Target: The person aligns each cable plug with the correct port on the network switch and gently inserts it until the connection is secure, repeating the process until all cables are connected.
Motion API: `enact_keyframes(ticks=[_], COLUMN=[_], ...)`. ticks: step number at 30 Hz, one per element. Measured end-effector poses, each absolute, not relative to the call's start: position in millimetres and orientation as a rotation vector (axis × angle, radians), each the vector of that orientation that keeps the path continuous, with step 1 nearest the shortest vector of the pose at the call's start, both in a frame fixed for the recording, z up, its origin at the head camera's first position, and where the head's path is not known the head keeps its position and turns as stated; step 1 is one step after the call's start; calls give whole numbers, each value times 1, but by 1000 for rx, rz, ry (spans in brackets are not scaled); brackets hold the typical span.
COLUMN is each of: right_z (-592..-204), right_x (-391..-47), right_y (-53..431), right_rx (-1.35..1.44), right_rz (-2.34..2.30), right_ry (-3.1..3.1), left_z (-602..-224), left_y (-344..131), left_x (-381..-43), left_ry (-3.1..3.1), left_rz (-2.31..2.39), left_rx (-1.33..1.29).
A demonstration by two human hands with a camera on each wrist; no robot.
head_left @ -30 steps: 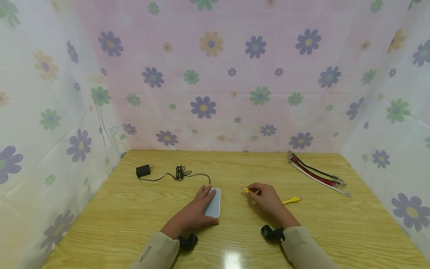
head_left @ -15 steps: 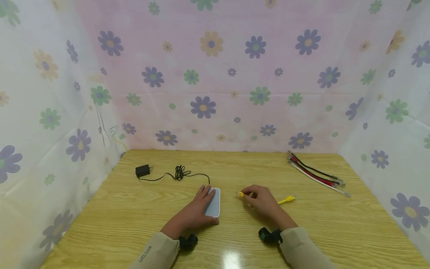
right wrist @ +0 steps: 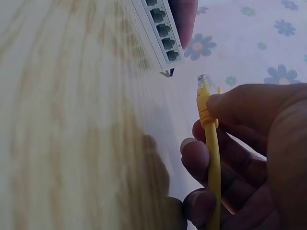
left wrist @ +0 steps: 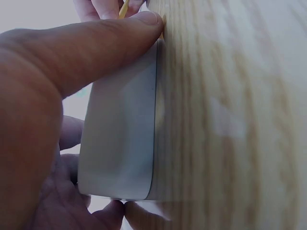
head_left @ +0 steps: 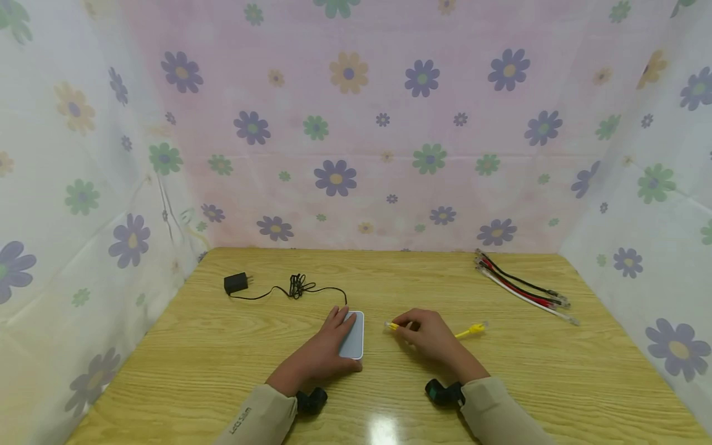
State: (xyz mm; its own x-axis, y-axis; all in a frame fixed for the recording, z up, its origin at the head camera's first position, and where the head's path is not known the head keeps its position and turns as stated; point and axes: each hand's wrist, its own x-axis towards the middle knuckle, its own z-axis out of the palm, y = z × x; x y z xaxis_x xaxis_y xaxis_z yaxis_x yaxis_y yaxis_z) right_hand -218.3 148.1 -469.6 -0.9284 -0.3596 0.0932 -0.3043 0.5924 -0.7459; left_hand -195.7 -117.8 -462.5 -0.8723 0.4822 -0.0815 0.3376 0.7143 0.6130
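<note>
In my feed, the yellow cable (right wrist: 205, 108) sits above the table (head_left: 222, 371), just to the right of the white-edged box (head_left: 354, 337). The clear plug (right wrist: 202, 81) at its leading end points toward the box and remains apart from it. The right hand (head_left: 429, 334) pinches the cable behind this plug; its other end projects past the far side of that hand. In the right wrist view, I observe a row of ports (right wrist: 164, 30) along the box's side. The left hand (head_left: 322, 347) is clamped on the box, thumb and fingers around it. A thin black lead (head_left: 298, 287), partly coiled, connects the box to a black power adapter (head_left: 236, 282). Black, red and white cables (head_left: 524, 292) lie together at the back right. Flower-patterned cloth (head_left: 378, 142) encloses the table.
</note>
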Motion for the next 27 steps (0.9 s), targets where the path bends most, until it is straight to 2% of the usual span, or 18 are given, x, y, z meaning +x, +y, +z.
enact_keyframes(ticks=[27], right_z=[-470], right_x=[-209], right_y=[131], right_rx=[-724], right_rz=[-1227], right_ry=[2687], left_z=[-462], left_y=[-118], left_x=[-195], left_ry=[2694], left_rz=[879], left_rx=[648])
